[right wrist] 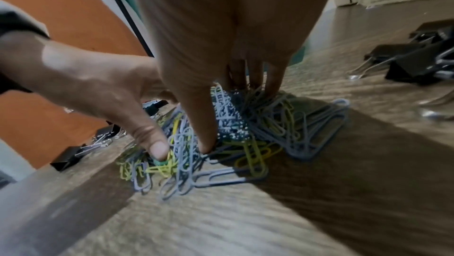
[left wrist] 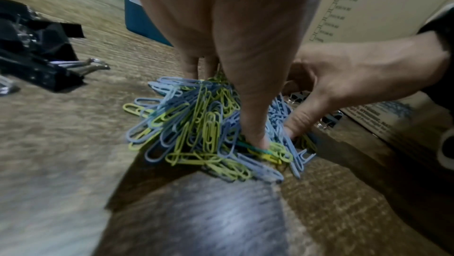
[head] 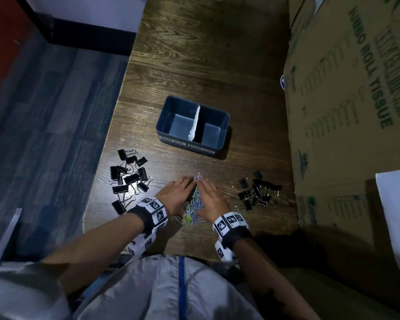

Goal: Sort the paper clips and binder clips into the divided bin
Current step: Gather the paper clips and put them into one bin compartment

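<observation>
A heap of blue and yellow-green paper clips [head: 193,204] lies on the wooden table between my hands. My left hand [head: 178,192] cups its left side and my right hand [head: 214,199] its right side, fingertips meeting at the far end. In the left wrist view my left hand's [left wrist: 221,36] thumb digs into the paper clips [left wrist: 203,124]. My right hand [right wrist: 221,27] claws into the pile [right wrist: 270,124] the same way. The blue divided bin [head: 158,125] stands empty beyond, labelled for paper clips on the left and binder clips on the right. Black binder clips lie in a left pile [head: 129,176] and a right pile [head: 256,190].
A tall cardboard box [head: 346,112] walls off the table's right side, close to the right binder clips. The table's left edge [head: 106,158] runs just past the left binder clips, with blue floor below. A white sheet [head: 397,204] lies at the right.
</observation>
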Demonstrator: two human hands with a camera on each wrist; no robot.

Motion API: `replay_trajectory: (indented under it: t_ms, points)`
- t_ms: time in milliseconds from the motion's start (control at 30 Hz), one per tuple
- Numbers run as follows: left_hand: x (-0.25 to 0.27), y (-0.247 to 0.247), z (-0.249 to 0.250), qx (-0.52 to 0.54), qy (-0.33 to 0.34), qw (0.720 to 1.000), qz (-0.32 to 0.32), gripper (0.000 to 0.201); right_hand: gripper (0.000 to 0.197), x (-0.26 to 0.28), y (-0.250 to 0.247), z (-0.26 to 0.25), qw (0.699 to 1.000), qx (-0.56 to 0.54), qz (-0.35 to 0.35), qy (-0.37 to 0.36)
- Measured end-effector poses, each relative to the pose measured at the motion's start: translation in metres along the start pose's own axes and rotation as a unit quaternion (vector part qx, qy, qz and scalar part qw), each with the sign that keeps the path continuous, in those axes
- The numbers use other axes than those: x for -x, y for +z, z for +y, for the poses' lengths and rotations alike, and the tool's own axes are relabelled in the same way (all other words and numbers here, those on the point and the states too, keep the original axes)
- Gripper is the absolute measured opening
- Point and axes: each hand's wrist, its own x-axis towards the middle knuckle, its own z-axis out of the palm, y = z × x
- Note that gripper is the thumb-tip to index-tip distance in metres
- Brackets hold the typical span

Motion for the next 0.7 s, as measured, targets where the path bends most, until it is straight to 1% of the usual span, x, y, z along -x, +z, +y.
replay_trajectory:
  t_ms: [33, 100, 200, 233, 267, 367, 400, 467, 533, 600, 700]
  points:
    - [0.004, 0.002, -0.001, 0.005, 0.012, 1.0, 0.014, 0.119, 0.101, 0.004, 0.0, 0.001, 1.0, -0.011, 0.011, -0.008]
    - [0.014, 0.006, -0.004, 0.012, 0.022, 0.999, 0.035, 0.109, 0.093, 0.012, -0.003, 0.004, 0.999, -0.033, 0.026, -0.011]
    - [0.033, 0.006, -0.009, -0.004, -0.007, 0.998, 0.06, 0.108, 0.091, 0.023, -0.008, 0.012, 0.995, -0.044, 0.091, 0.019]
    - [0.039, 0.006, -0.011, -0.013, -0.024, 0.998, 0.062, 0.11, 0.092, 0.028, -0.01, 0.014, 0.993, -0.044, 0.097, 0.04]
    - [0.044, 0.006, -0.013, -0.017, -0.043, 0.997, 0.059, 0.113, 0.095, 0.031, -0.01, 0.016, 0.993, -0.047, 0.086, 0.069]
    - [0.047, 0.01, -0.019, 0.019, -0.107, 0.993, 0.036, 0.123, 0.108, 0.034, -0.006, 0.014, 0.985, -0.054, 0.008, 0.162]
    - [0.046, 0.011, -0.019, 0.036, -0.122, 0.991, 0.032, 0.124, 0.11, 0.033, -0.003, 0.012, 0.983, -0.045, 0.001, 0.177]
    - [0.041, 0.013, -0.014, 0.056, -0.131, 0.989, 0.027, 0.121, 0.108, 0.027, 0.004, 0.003, 0.983, -0.039, 0.021, 0.179]
    - [0.035, 0.013, -0.006, 0.074, -0.118, 0.99, 0.03, 0.111, 0.102, 0.022, 0.008, -0.008, 0.984, -0.043, 0.048, 0.167]
    - [0.031, 0.014, -0.002, 0.089, -0.099, 0.989, 0.057, 0.097, 0.095, 0.018, 0.01, -0.015, 0.985, -0.047, 0.064, 0.154]
    - [0.031, 0.012, -0.005, 0.125, -0.073, 0.982, 0.119, 0.06, 0.08, 0.017, 0.01, -0.016, 0.984, -0.077, 0.086, 0.138]
